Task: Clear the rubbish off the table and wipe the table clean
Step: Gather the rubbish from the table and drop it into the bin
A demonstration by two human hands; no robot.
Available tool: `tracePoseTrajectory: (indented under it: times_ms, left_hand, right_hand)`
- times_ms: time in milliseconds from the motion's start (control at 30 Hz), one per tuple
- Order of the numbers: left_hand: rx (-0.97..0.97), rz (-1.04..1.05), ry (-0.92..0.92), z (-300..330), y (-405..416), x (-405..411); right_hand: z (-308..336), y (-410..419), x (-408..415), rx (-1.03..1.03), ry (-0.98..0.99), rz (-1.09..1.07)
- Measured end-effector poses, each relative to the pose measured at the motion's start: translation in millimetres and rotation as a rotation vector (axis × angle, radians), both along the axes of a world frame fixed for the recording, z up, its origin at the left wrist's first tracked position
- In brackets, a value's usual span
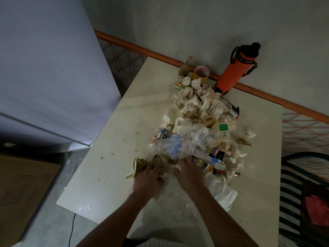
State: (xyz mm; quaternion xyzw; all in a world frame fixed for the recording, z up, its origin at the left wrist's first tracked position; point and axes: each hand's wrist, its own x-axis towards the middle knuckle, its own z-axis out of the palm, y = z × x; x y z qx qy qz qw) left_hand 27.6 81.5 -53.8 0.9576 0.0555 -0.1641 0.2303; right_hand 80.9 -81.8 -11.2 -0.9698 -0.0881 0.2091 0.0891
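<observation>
Rubbish (201, 122) strip runs lengthwise from hands (147, 177) toward wall.

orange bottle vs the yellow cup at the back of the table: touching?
Apart. The head view shows the orange bottle standing to the right of the yellow cup, with a strip of bare table edge and orange rail plainly visible between them.

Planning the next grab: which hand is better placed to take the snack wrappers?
Right, probably. The right hand is in the rubbish directly beside the wrappers; the left hand is farther off, in tissue near the table's left side.
</observation>
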Motion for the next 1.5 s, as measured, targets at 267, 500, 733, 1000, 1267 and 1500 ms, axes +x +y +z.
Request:
tracePoseTrajectory:
  times_ms: [267, 500, 733, 1000, 1267, 1500]
  left_hand:
    - [-0.248, 0.17, 0.103, 4.7, 14.7, -7.3]
    - [-0.311, 0.156, 0.006, 6.2, 23.5, -28.8]
    - [-0.352, 0.261, -0.002, 25.2, 13.2, -18.3]
    - [-0.312, 0.303, 0.061, 29.0, 6.0, -14.4]
    - [-0.389, 0.396, 0.053, 36.1, 10.6, -26.0]
    - [-0.44, 0.401, -0.022, 41.2, 12.5, -33.8]
  right_hand:
    - [21.4, -11.8, -2.8, 0.431, -0.046, -0.321]
    - [48.5, -49.6, -21.2, 0.758, 0.002, -0.67]
    - [42.0, -74.3, -36.6, 0.915, 0.052, -0.894]
    - [41.1, -83.1, -50.1, 0.856, 0.119, -0.968]
    - [53.6, -81.1, -62.6, 0.744, -0.044, -0.986]
    - [51.4, -88.2, -65.9, 0.691, 0.056, -0.823]
